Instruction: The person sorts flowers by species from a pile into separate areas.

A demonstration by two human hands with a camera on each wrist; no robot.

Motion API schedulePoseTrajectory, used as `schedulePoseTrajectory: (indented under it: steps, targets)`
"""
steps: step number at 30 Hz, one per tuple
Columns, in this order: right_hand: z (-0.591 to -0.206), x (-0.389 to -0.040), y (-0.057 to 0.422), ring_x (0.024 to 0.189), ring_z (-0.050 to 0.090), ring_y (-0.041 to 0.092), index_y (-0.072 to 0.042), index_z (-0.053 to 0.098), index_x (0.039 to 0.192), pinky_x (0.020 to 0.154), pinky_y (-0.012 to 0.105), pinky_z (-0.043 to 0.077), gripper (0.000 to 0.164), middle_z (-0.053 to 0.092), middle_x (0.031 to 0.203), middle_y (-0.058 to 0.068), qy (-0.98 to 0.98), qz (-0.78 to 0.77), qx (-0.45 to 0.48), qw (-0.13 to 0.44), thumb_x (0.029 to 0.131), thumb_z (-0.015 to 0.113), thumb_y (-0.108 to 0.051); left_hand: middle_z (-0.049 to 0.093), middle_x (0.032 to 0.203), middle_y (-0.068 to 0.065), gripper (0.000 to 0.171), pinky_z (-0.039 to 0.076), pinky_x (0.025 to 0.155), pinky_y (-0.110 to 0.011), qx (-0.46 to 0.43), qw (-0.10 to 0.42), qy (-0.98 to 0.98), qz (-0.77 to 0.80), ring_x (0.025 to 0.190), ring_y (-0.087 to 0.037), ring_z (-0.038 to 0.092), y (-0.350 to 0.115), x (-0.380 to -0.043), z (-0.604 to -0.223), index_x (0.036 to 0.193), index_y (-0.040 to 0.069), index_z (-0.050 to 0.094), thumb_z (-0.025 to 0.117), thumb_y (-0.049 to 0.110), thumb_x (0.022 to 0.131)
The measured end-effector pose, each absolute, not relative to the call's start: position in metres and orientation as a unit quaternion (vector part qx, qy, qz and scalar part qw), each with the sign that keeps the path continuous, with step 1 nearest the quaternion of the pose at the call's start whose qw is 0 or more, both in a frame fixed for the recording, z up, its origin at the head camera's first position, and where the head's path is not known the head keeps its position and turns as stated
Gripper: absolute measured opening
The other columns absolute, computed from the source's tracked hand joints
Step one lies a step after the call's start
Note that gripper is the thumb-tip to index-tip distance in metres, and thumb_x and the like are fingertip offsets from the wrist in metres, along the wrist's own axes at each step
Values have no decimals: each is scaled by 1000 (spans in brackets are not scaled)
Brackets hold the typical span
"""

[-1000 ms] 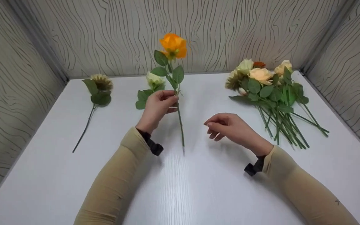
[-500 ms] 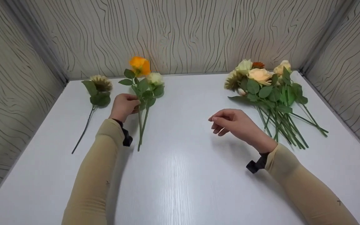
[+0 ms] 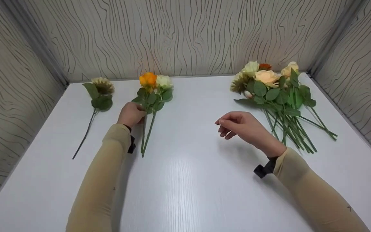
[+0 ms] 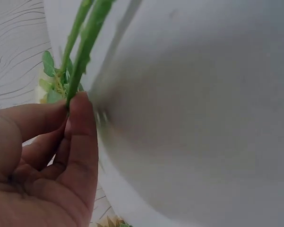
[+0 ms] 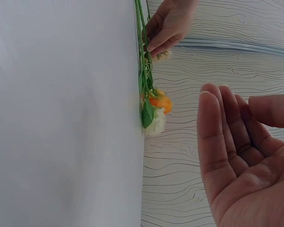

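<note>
My left hand [image 3: 132, 114] pinches the green stem of an orange rose [image 3: 148, 79] between thumb and fingertips. In the left wrist view the pinched stem [image 4: 80, 66] passes between the thumb and forefinger. Right beside it on the white table lies a cream-white flower [image 3: 164, 82], its leaves overlapping the rose's and the two stems running close together toward the front. My right hand [image 3: 242, 130] hovers above the table at centre right, fingers loosely bent, holding nothing. The right wrist view shows that hand's palm [image 5: 255, 184] with nothing in it.
A beige sunflower-like flower [image 3: 103, 86] with a dark stem lies alone at the left. At the right is a pile of several flowers, with a peach rose [image 3: 267, 78] on top and crossing green stems. A wood-patterned wall [image 3: 192, 35] closes the table's back edge.
My left hand has carried the orange rose left and down, from upright above the table to beside the cream-white flower. The right hand has shifted only slightly.
</note>
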State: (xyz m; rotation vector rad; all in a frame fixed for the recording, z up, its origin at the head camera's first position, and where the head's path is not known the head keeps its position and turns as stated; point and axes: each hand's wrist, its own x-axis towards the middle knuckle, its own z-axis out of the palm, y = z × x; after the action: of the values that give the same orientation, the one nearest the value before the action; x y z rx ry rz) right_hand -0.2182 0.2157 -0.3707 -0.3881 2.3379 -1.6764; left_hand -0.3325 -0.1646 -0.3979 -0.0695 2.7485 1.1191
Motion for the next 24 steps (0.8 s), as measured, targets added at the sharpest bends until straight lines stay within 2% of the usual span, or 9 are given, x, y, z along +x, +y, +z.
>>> schedulePoseTrajectory:
  steps: [6,11,15,20,24]
  targets:
    - [-370,-218,216,92,72,32,0,70,115,81,39,61,29,68,105,27,801,-572,-131,120,104,64,-26,67,90,-13,20,53,70,-32,-15,99,926,365,76,-21,60,-160,-332,-400,109,-3,74,59,7,100]
    - [-369,-219,218,92,72,31,-1,70,116,80,39,61,28,68,105,27,806,-566,-126,118,104,64,-26,66,95,-14,26,53,73,-35,-17,93,922,376,80,-22,60,-161,-330,-396,115,-3,71,56,15,103]
    - [-369,-223,225,93,71,31,-2,70,118,80,37,61,28,68,108,28,818,-554,-116,107,104,63,-26,63,118,-18,35,51,87,-43,13,40,923,383,98,-28,59,-153,-325,-387,130,-3,63,54,21,105]
    - [-369,-234,248,101,68,35,-3,69,122,82,34,60,32,69,112,23,846,-521,-78,88,106,61,-29,52,145,-16,48,43,108,-47,99,-41,926,361,131,-31,51,-119,-313,-380,147,3,53,60,25,105]
    - [-366,-244,284,103,66,33,-4,67,127,81,31,58,40,68,117,20,870,-488,-28,67,105,60,-37,48,151,-13,56,38,114,-44,200,-64,926,312,139,-29,45,-84,-292,-384,153,9,47,63,29,104]
